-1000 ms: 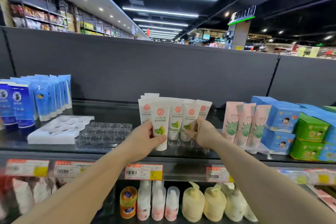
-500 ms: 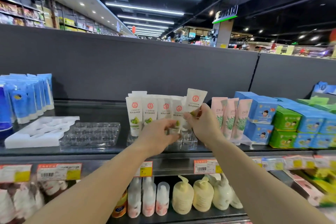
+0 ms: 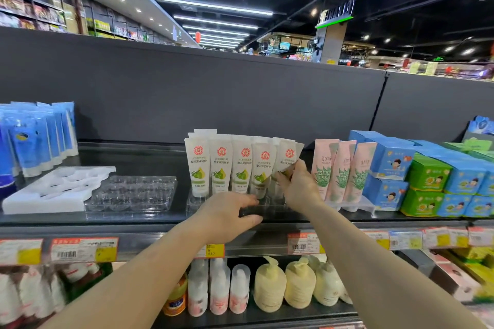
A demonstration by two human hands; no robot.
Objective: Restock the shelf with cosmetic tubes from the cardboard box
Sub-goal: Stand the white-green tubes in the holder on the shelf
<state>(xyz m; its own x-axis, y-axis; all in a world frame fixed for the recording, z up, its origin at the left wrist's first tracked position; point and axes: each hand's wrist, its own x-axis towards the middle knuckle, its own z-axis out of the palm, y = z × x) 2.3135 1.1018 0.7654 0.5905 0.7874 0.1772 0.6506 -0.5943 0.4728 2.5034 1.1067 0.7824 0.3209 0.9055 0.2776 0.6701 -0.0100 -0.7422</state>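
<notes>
A row of white cosmetic tubes [image 3: 220, 165] with a red seal and green fruit stands in a clear tray at the middle of the dark top shelf [image 3: 139, 157]. My right hand [image 3: 299, 187] pinches the rightmost white tube [image 3: 288, 157], which leans to the right. My left hand [image 3: 227, 215] rests low in front of the row at the clear tray's front edge, fingers spread and holding no tube. The cardboard box is out of view.
Pink tubes [image 3: 342, 168] stand just right of the white row, then blue and green cartons [image 3: 427, 179]. Left of the row lie a clear tray [image 3: 133, 192], a white foam tray [image 3: 53, 189] and blue tubes [image 3: 34, 139]. Pump bottles [image 3: 270, 286] fill the lower shelf.
My right hand has brought its white tube down to the right end of the row. My left hand has let go of the tubes and dropped to the tray's front edge.
</notes>
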